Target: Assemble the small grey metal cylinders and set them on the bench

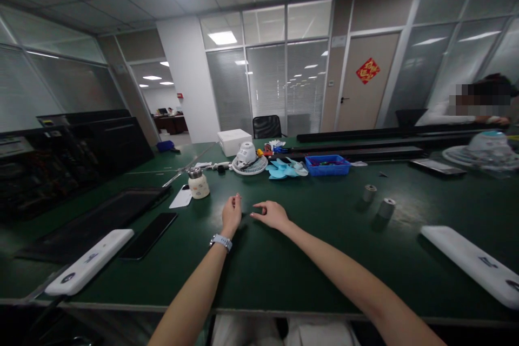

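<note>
Side by side over the middle of the green table [324,259] are my two hands, a small gap between them. My left hand [232,215], with a watch [221,242] at its wrist, has its fingers drawn together and closed; anything in them is hidden or too small to make out. The thumb and index finger of my right hand [271,214] are apart, and nothing shows between them. Left of my left hand stands a cream jar with a metal lid [198,184]. Beyond my hands lie light blue fan blades [281,168] and a white fan part [247,161].
A black phone [149,235] and white oblong devices [91,262] [472,262] lie near the front. Two grey cylinders [370,193] [387,208] stand at right. Behind are a blue tray [327,165] and a white box [234,141]. A person [441,114] sits far right.
</note>
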Demonstrator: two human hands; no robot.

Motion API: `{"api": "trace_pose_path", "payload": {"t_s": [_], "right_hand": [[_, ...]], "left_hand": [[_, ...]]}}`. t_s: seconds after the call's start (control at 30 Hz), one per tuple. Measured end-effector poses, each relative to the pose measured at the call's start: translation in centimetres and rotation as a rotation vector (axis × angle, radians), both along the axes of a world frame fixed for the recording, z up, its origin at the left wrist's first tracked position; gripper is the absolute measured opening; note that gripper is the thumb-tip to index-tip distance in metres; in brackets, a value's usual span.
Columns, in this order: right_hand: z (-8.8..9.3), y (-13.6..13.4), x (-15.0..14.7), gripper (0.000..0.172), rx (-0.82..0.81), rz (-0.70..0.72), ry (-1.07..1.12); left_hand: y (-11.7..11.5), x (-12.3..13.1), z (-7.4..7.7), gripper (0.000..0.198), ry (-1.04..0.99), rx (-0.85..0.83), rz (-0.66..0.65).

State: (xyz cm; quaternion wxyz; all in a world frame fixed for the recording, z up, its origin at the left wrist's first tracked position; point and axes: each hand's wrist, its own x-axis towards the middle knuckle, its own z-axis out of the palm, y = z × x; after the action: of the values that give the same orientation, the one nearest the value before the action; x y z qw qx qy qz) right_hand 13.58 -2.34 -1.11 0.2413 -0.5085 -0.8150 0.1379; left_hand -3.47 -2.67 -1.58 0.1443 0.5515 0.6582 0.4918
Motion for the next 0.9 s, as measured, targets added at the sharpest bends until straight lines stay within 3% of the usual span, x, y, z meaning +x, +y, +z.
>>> {"api": "trace_pose_path", "payload": {"t_s": [0.13, 0.23, 0.37, 0.43, 0.5, 0.6, 0.67, 0.77, 0.9], "right_hand": [[-0.1, -0.2, -0.3, 0.032, 0.027, -0.032, -0.028], [0.6, -1.5, 2.4, 0.029, 0.098, 0.01, -0.023], [2.8, -3.0, 10.6, 0.03, 0.261, -0.058, -0.028], [4.0, -3.4, 16.1, 0.032, 0.355, -0.235, -0.018], [5.0, -3.7, 21.7, 0.034, 0.415, -0.5, -0.005], [5.5, -4.3, 28.5, 0.035, 0.246, -0.897, -0.012], [5.5, -4.9, 31.2, 0.036, 0.076, -1.041, -0.025], [5.5, -5.6, 32.5, 0.036, -0.053, -1.085, -0.027], [5.9, -5.9, 31.8, 0.034, -0.118, -1.073, -0.003]], "left_hand": [[-0.1, 0.1, 0.1, 0.049, 0.006, -0.003, -0.018], [-0.1, 0.1, 0.1, 0.049, 0.001, -0.013, -0.026], [0.1, 0.0, -0.2, 0.048, 0.014, -0.02, -0.032], [0.2, 0.0, -0.3, 0.048, 0.019, -0.021, -0.035], [0.2, 0.0, -0.3, 0.049, 0.019, -0.026, -0.038], [0.0, 0.1, -0.3, 0.049, 0.023, -0.026, -0.041], [-0.1, 0.1, -0.2, 0.049, 0.03, -0.026, -0.042], [-0.2, 0.1, -0.1, 0.049, 0.032, -0.026, -0.038], [-0.2, 0.2, -0.1, 0.047, 0.031, -0.026, -0.037]]}}
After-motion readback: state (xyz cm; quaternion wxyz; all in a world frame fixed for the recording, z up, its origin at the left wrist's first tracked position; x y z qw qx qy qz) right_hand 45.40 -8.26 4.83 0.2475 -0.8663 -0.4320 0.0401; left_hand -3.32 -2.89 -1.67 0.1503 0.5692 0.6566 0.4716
